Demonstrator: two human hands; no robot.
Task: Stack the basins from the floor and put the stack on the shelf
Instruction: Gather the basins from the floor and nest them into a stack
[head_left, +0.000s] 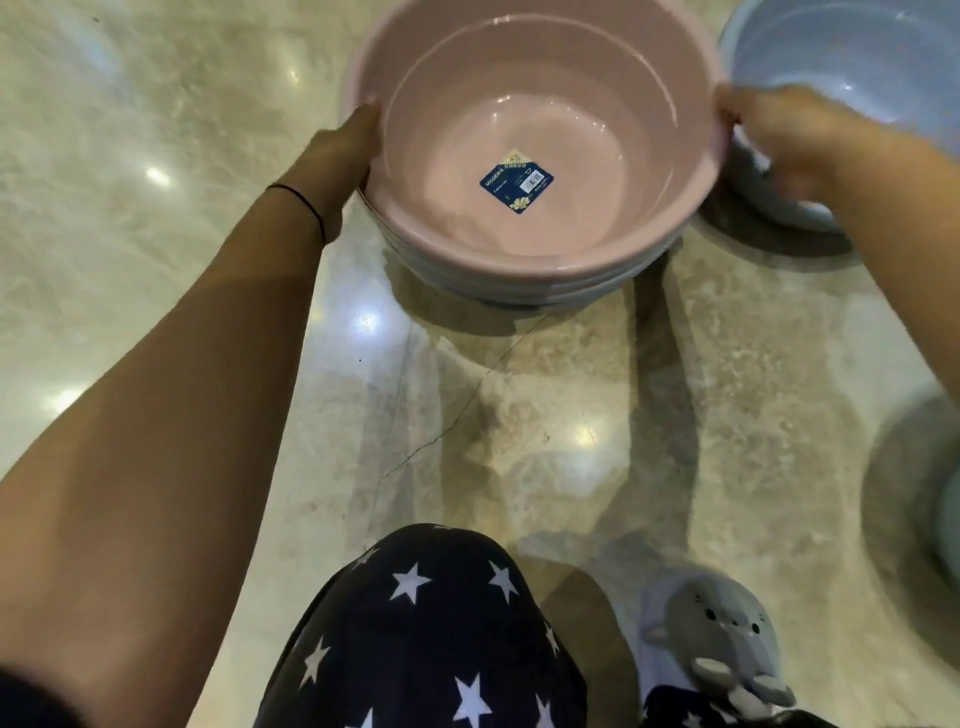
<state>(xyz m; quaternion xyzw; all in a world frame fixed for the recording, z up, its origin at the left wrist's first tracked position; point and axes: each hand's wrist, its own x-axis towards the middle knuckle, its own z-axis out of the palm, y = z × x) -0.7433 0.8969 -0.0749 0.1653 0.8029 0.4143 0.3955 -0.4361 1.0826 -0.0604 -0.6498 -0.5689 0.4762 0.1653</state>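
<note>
Two hands hold one stack (519, 296) of basins in the upper middle of the frame. The left hand (348, 156) is pressed to its left side with the thumb up at the rim. The right hand (774, 140), somewhat blurred, grips the rim at the opposite side. Taking it at two opposite points probably keeps the load level and stops the nested basins from sliding apart. The fingers themselves are hidden under the rims, so how far they wrap cannot be told.

A pink basin (571, 104) sits topmost, a dark label (517, 182) stuck on its bottom, with pale blue rims showing in layers beneath it. The stack's foot lies at the floor (156, 260) or just above it; the shadow does not settle which.

A blue basin (857, 78) stands apart at the upper right, just behind the right hand. Another basin (924, 493), blurred, shows at the right edge. Both look unstacked, so the gathering seems unfinished, and the stack may be on its way over one of them. No shelf is in view.

At the bottom of the frame a bent knee (431, 623) in star-print cloth and a grey slipper (727, 634) suggest a crouch, which puts both arms low enough to reach floor level.
</note>
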